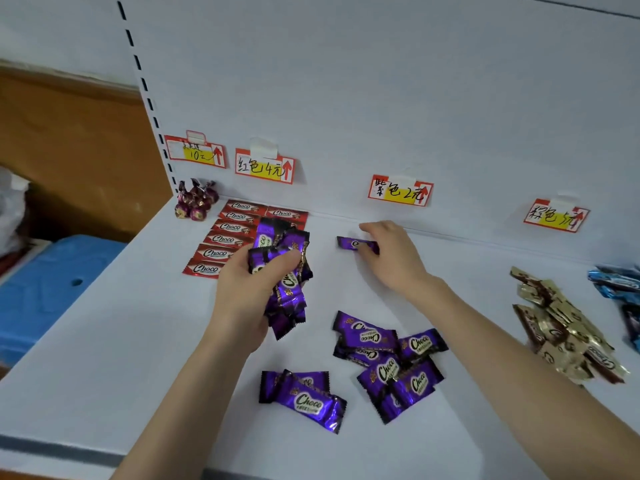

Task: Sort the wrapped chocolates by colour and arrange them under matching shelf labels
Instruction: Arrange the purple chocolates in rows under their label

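Observation:
My left hand (249, 289) grips a bunch of purple wrapped chocolates (285, 271) above the white shelf (138, 341). My right hand (391, 254) pinches a single purple chocolate (351, 243) lying on the shelf near the back wall, below and left of the purple label (400, 191). More purple chocolates lie loose in a heap (391, 362) and a pair (304, 398) near the front. Red chocolates (228, 237) lie in rows under the red label (265, 167).
Gold-brown chocolates (561, 327) are piled at the right below the brown label (556, 216). Blue chocolates (620, 289) sit at the far right edge. Dark round foil sweets (195, 200) stand in the back left corner under a 10-yuan label (195, 152). A blue box (45, 289) lies beyond the shelf's left edge.

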A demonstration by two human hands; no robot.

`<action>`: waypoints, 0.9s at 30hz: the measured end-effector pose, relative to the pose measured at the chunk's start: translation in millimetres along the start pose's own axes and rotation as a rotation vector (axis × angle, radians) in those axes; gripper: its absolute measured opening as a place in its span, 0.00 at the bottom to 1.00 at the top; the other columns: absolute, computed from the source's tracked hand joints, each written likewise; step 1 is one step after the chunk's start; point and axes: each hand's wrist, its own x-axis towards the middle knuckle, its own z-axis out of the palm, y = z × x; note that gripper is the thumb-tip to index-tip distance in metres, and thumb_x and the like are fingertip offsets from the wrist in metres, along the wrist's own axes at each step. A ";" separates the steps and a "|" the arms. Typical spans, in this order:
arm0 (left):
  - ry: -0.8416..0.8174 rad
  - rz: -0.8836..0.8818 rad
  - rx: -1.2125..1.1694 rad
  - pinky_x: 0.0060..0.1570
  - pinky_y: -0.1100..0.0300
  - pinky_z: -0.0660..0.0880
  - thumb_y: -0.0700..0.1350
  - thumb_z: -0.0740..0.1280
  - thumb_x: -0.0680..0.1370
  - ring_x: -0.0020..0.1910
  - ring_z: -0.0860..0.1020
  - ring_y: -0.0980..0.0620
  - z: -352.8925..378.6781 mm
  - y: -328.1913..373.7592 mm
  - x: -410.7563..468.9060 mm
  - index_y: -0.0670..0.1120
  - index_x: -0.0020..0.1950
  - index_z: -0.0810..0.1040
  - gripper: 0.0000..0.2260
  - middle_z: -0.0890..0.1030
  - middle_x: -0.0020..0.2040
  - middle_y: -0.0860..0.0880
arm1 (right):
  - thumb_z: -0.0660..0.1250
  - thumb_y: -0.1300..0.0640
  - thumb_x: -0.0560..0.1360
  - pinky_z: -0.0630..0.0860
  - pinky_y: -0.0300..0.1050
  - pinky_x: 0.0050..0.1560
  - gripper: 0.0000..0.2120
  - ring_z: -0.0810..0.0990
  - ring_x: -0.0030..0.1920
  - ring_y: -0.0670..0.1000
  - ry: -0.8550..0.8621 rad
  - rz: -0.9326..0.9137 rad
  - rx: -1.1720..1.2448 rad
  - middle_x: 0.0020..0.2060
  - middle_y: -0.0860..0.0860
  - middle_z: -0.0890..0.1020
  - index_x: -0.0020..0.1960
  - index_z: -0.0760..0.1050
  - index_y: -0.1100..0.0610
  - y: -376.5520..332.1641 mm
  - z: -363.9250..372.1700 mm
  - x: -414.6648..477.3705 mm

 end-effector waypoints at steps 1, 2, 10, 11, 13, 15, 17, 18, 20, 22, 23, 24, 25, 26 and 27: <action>-0.005 -0.005 -0.003 0.29 0.61 0.77 0.36 0.71 0.71 0.33 0.83 0.49 -0.3 -1.5 0.7 0.40 0.50 0.78 0.09 0.84 0.36 0.46 | 0.61 0.57 0.78 0.66 0.45 0.58 0.17 0.70 0.62 0.57 0.036 -0.023 -0.019 0.60 0.56 0.74 0.65 0.71 0.58 0.4 2.8 -5.1; -0.011 -0.011 -0.008 0.29 0.61 0.77 0.36 0.71 0.71 0.33 0.83 0.49 -0.4 -3.2 1.3 0.40 0.49 0.78 0.08 0.84 0.36 0.47 | 0.60 0.56 0.78 0.66 0.44 0.57 0.16 0.70 0.61 0.56 0.048 -0.054 -0.035 0.59 0.56 0.75 0.64 0.73 0.58 0.5 5.6 -9.8; -0.022 -0.016 -0.008 0.30 0.61 0.77 0.37 0.71 0.71 0.34 0.83 0.49 -2.7 -10.0 2.5 0.40 0.49 0.78 0.08 0.84 0.36 0.47 | 0.56 0.55 0.79 0.68 0.49 0.60 0.16 0.69 0.62 0.57 -0.005 -0.059 -0.069 0.60 0.54 0.75 0.63 0.74 0.56 -8.7 13.7 3.0; -0.017 -0.017 -0.013 0.30 0.61 0.77 0.37 0.71 0.71 0.34 0.83 0.49 -3.6 -10.5 2.6 0.40 0.49 0.78 0.08 0.84 0.37 0.46 | 0.55 0.55 0.79 0.68 0.50 0.60 0.16 0.68 0.63 0.57 -0.014 -0.054 -0.084 0.61 0.54 0.75 0.64 0.74 0.55 -11.0 15.5 6.4; -0.012 -0.022 -0.022 0.31 0.61 0.78 0.37 0.72 0.71 0.35 0.83 0.48 -4.6 -11.2 3.3 0.41 0.49 0.79 0.08 0.84 0.37 0.46 | 0.54 0.54 0.80 0.68 0.50 0.60 0.17 0.67 0.64 0.56 -0.028 -0.051 -0.118 0.62 0.54 0.74 0.65 0.72 0.55 -14.8 18.7 12.4; -0.007 -0.033 -0.026 0.31 0.61 0.78 0.37 0.72 0.71 0.36 0.83 0.48 -5.1 -11.7 3.8 0.40 0.50 0.78 0.09 0.84 0.38 0.46 | 0.53 0.54 0.80 0.67 0.49 0.60 0.17 0.66 0.64 0.56 -0.033 -0.047 -0.137 0.63 0.53 0.73 0.66 0.71 0.54 -17.5 21.2 17.2; -0.006 -0.039 -0.033 0.31 0.60 0.78 0.37 0.72 0.71 0.36 0.84 0.48 -5.6 -12.2 4.2 0.40 0.50 0.78 0.10 0.85 0.39 0.45 | 0.52 0.54 0.80 0.66 0.49 0.61 0.18 0.66 0.65 0.55 -0.039 -0.043 -0.153 0.64 0.53 0.72 0.67 0.70 0.54 -19.4 23.6 20.6; -0.005 -0.039 -0.036 0.31 0.60 0.78 0.37 0.72 0.71 0.36 0.84 0.48 -5.8 -12.4 4.4 0.40 0.51 0.78 0.10 0.85 0.39 0.45 | 0.52 0.54 0.80 0.65 0.49 0.61 0.18 0.65 0.65 0.55 -0.042 -0.041 -0.161 0.64 0.53 0.72 0.67 0.69 0.54 -19.9 25.0 22.1; -0.004 -0.037 -0.037 0.31 0.60 0.78 0.37 0.72 0.71 0.36 0.84 0.48 -6.4 -12.6 4.8 0.40 0.51 0.78 0.10 0.85 0.39 0.46 | 0.51 0.54 0.80 0.65 0.49 0.61 0.18 0.65 0.66 0.55 -0.043 -0.040 -0.175 0.65 0.52 0.71 0.68 0.68 0.53 -20.1 27.5 23.2; -0.001 -0.038 -0.037 0.31 0.60 0.78 0.37 0.72 0.71 0.36 0.84 0.48 -6.9 -12.7 5.2 0.41 0.50 0.78 0.10 0.85 0.39 0.47 | 0.51 0.54 0.80 0.64 0.49 0.61 0.18 0.65 0.66 0.54 -0.024 -0.042 -0.169 0.65 0.52 0.71 0.68 0.68 0.54 -19.7 29.1 22.7; -0.001 -0.039 -0.039 0.31 0.60 0.78 0.38 0.72 0.71 0.36 0.84 0.49 -7.1 -12.8 5.4 0.41 0.50 0.78 0.10 0.85 0.39 0.47 | 0.52 0.54 0.80 0.64 0.49 0.61 0.18 0.65 0.65 0.54 -0.002 -0.044 -0.159 0.65 0.52 0.71 0.68 0.68 0.55 -19.3 29.6 22.3; 0.000 -0.040 -0.042 0.31 0.60 0.78 0.38 0.72 0.70 0.37 0.84 0.48 -7.1 -13.0 5.4 0.42 0.50 0.78 0.10 0.85 0.39 0.47 | 0.52 0.54 0.79 0.64 0.48 0.61 0.18 0.66 0.65 0.54 0.027 -0.050 -0.148 0.64 0.53 0.72 0.67 0.69 0.56 -18.8 29.9 21.6; 0.000 -0.040 -0.043 0.31 0.60 0.78 0.38 0.72 0.70 0.37 0.84 0.48 -7.3 -13.1 5.5 0.42 0.50 0.78 0.10 0.85 0.39 0.47 | 0.53 0.55 0.79 0.65 0.48 0.61 0.18 0.66 0.64 0.54 0.051 -0.057 -0.138 0.63 0.54 0.73 0.66 0.70 0.57 -18.6 30.3 21.3; 0.001 -0.038 -0.043 0.31 0.60 0.78 0.38 0.72 0.71 0.37 0.84 0.48 -7.9 -13.3 5.4 0.42 0.50 0.78 0.09 0.85 0.39 0.47 | 0.54 0.55 0.79 0.65 0.48 0.60 0.17 0.67 0.63 0.54 0.063 -0.063 -0.129 0.61 0.54 0.74 0.64 0.71 0.57 -18.4 30.9 21.2; 0.001 -0.037 -0.044 0.31 0.60 0.78 0.37 0.72 0.71 0.37 0.84 0.48 -8.4 -13.6 5.4 0.42 0.50 0.78 0.09 0.85 0.40 0.46 | 0.54 0.55 0.79 0.65 0.47 0.59 0.17 0.68 0.62 0.54 0.063 -0.068 -0.120 0.60 0.54 0.75 0.63 0.73 0.57 -18.3 31.4 21.1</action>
